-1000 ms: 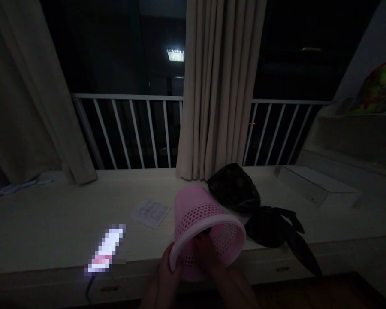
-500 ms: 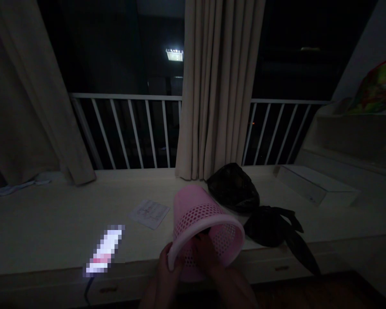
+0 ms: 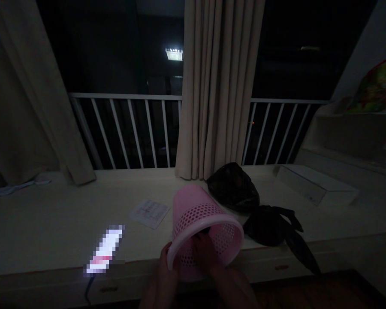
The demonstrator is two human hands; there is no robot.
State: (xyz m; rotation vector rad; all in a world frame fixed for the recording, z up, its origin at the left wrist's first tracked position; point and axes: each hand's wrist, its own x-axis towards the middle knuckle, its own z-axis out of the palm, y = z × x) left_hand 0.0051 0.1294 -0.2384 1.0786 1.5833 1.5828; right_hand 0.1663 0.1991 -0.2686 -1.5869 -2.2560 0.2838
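Observation:
A pink plastic wastebasket [image 3: 189, 201] with a band of holes lies tilted at the ledge's front edge, its mouth facing me. My left hand [image 3: 169, 266] is closed around the left side of its rim. Inside the basket is my right hand [image 3: 206, 249], reaching toward the bottom; its fingertips are in shadow near something dark, and whether they hold it I cannot make out. Touching or close behind the basket on its right is a bulging black plastic bag [image 3: 234, 189]. A second, knotted black bag [image 3: 268, 227] sits nearer the edge, its tail hanging over.
The pale ledge [image 3: 67, 210] runs below a window with a white railing [image 3: 148, 128] and curtains [image 3: 215, 90]. A printed paper [image 3: 150, 213] lies left of the basket. Further left glows a blurred-out screen [image 3: 104, 251] with a cable. A white box [image 3: 318, 184] stands at right.
Almost nothing differs. The right hand has shifted very slightly inside the basket, and the left hand keeps its hold on the rim.

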